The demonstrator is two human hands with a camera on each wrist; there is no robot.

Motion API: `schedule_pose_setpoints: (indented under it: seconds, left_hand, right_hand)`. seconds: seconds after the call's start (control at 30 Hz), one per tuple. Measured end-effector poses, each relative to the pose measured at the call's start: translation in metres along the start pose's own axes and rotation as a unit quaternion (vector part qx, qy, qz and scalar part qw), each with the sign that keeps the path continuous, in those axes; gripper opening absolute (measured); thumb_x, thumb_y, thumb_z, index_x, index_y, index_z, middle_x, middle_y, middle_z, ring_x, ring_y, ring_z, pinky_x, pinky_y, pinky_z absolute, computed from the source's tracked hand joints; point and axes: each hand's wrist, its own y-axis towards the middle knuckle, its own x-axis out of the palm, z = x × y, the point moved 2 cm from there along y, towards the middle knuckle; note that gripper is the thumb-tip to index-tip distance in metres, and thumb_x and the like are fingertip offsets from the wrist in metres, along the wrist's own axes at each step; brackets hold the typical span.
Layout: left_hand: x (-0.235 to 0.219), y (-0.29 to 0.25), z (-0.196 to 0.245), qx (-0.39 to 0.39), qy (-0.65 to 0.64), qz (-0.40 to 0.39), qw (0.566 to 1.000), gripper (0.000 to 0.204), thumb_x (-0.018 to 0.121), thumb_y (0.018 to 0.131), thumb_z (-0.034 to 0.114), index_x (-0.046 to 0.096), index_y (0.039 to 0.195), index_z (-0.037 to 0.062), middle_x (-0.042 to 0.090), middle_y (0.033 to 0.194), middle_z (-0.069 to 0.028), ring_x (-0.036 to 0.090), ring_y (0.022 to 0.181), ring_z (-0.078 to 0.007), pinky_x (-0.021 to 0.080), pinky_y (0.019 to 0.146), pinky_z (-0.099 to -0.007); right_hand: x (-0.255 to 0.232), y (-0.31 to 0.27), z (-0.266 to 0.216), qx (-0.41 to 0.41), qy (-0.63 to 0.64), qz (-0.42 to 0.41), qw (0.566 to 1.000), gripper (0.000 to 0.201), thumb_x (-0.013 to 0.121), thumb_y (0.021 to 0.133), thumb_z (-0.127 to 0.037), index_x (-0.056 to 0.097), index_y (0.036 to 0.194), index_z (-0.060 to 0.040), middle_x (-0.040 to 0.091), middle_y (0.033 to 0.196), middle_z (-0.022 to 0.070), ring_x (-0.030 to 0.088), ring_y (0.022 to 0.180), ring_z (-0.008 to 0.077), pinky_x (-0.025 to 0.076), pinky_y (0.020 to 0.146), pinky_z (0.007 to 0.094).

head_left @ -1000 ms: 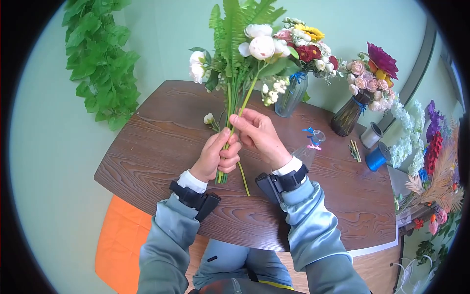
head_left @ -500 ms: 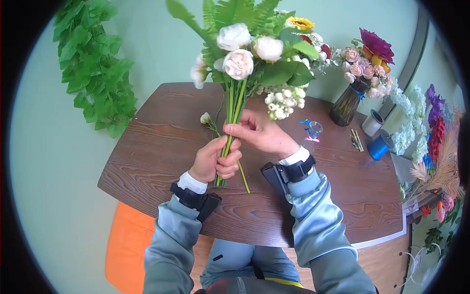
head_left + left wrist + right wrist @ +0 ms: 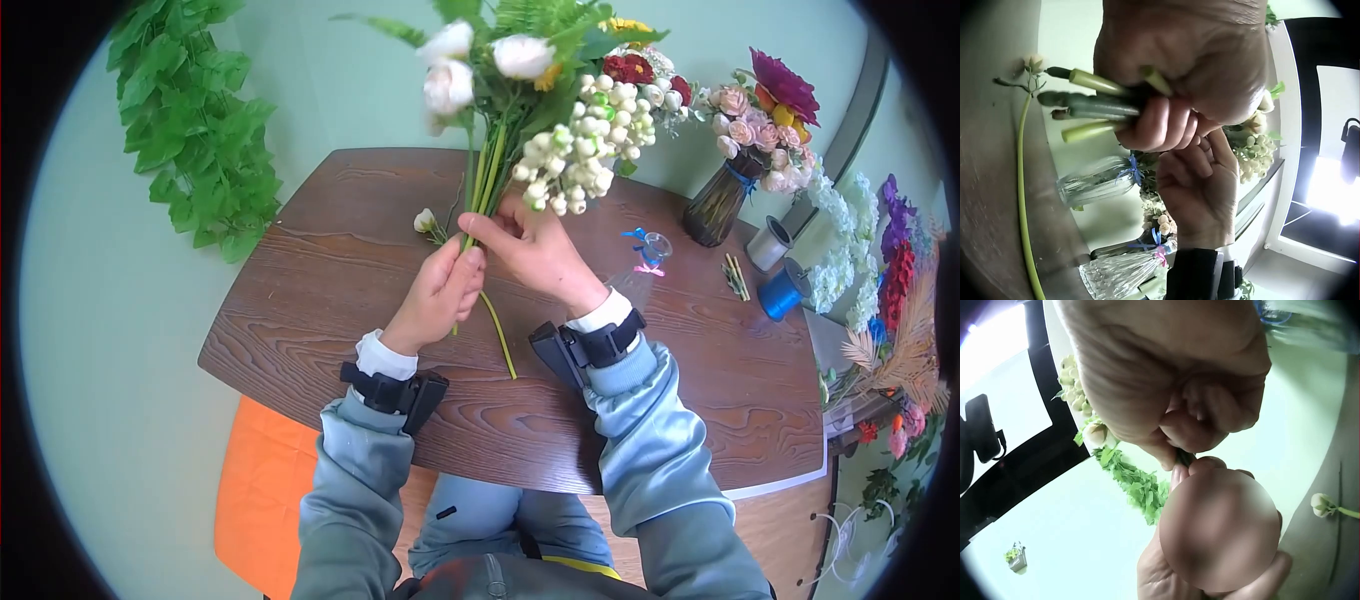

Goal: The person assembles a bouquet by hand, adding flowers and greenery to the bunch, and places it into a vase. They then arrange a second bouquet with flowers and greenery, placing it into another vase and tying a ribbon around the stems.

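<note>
Above the table, my left hand (image 3: 437,290) grips a bunch of artificial flower stems (image 3: 487,170) low down. Just over it, my right hand (image 3: 545,255) pinches the same stems between thumb and fingers. The bouquet carries white flowers (image 3: 447,88), fern leaves (image 3: 520,18) and a cluster of white berries (image 3: 575,150) leaning right. In the left wrist view, cut stem ends (image 3: 1091,131) stick out below the left fist. Behind the hands, a single flower stem (image 3: 500,335) with a white bud (image 3: 425,220) lies on the table.
Right of the hands stands a clear glass vase (image 3: 655,247) with blue and pink ribbons. Farther right are a dark vase of flowers (image 3: 715,205), a white spool (image 3: 768,243), a blue ribbon spool (image 3: 783,288) and short stem pieces (image 3: 737,277). Another filled bouquet (image 3: 632,70) stands behind.
The bunch has turned in my hands: the white flowers have swung left and the berry cluster has come forward on the right. Both hands have stayed on the stems, now slightly higher in view.
</note>
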Motion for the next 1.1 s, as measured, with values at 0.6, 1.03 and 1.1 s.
schedule_pose_setpoints:
  seconds: [0.6,1.03,1.1]
  left_hand:
    - [-0.037,-0.003,0.010,0.087,-0.035,0.129,0.987,0.024,0.034,0.100,0.030,0.039,0.087,0.0103,0.030,0.063,0.0046,0.022,0.043,-0.0015,0.017,0.036,-0.0175]
    - [-0.038,-0.005,0.015,0.082,-0.151,0.127,0.977,0.024,0.034,0.100,0.032,0.038,0.087,0.0124,0.029,0.063,0.0051,0.022,0.043,-0.0023,0.018,0.036,-0.0174]
    - [-0.036,-0.005,0.017,0.075,-0.185,0.110,0.974,0.023,0.034,0.100,0.032,0.037,0.087,0.0134,0.028,0.063,0.0057,0.021,0.043,-0.0023,0.018,0.036,-0.0174]
  right_hand:
    - [0.038,-0.011,0.081,0.162,-0.363,-0.157,0.904,0.027,0.066,0.071,-0.019,0.066,0.087,0.0031,0.065,0.083,0.0222,0.064,0.083,0.0380,0.051,0.077,0.0429]
    - [0.011,0.005,0.034,0.089,0.248,0.111,0.958,0.016,0.062,0.087,-0.014,0.059,0.089,0.0014,0.060,0.069,0.0024,0.057,0.053,0.0060,0.047,0.047,0.0188]
    - [0.013,0.004,0.026,0.069,0.267,0.123,0.953,0.016,0.062,0.087,-0.014,0.059,0.089,0.0016,0.060,0.068,0.0024,0.057,0.054,0.0060,0.046,0.047,0.0187]
